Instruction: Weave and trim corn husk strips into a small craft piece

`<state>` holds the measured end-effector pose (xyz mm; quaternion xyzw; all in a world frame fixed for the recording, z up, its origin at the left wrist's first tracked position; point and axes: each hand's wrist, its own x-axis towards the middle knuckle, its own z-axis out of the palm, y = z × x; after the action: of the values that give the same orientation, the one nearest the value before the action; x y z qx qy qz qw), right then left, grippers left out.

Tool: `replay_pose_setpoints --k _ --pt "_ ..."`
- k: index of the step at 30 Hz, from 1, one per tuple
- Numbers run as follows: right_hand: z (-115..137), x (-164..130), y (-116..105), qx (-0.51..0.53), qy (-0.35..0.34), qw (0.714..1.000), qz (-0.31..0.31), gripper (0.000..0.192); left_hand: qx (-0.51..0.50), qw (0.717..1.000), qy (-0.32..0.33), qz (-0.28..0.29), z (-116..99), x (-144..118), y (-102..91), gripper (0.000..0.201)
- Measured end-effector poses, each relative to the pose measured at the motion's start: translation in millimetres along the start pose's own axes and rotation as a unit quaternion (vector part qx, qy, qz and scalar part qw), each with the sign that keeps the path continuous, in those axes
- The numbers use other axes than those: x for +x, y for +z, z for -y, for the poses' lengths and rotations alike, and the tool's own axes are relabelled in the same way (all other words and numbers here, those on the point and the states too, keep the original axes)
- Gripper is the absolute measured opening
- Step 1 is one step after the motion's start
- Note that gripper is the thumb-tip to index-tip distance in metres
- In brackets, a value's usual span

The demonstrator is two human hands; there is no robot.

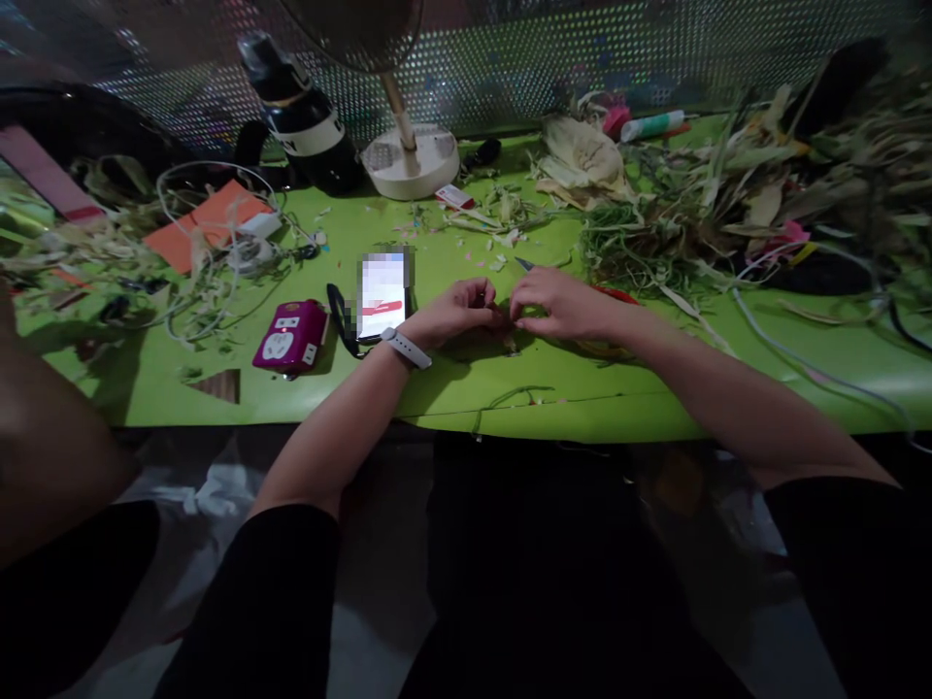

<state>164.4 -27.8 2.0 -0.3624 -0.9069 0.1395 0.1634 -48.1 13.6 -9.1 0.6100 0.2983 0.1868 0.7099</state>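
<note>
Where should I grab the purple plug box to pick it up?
Probably from above, pinching its two long sides. The purple plug box lies flat on the green table with bare table around it; the phone sits to its right, so there is room for fingers.

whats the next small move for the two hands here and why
Probably keep pinching and folding the small green strip: both the left hand and the right hand meet fingertip to fingertip over it on the green table, and nothing else is held.
</note>
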Motion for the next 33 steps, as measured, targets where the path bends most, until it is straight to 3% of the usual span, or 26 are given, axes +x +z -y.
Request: replay_pose_setpoints --k 9,17,28,33 --pt "-2 1 3 0.026 -0.024 0.999 -0.014 0.014 0.014 0.997 0.056 0.043 11 6 -6.0 0.046" --pt "0 -1 -1 0.004 -0.003 1.000 0.005 0.014 0.069 0.996 0.024 0.046 1 1 -5.2 0.033" --pt "7 -1 0 0.009 -0.005 1.000 -0.010 0.016 0.071 0.997 0.003 0.039 -2 -3 -5.1 0.032" --pt "16 -3 -3 0.006 0.045 0.999 0.018 0.016 0.081 0.996 -0.003 0.027 0 -3 -6.5 0.031"
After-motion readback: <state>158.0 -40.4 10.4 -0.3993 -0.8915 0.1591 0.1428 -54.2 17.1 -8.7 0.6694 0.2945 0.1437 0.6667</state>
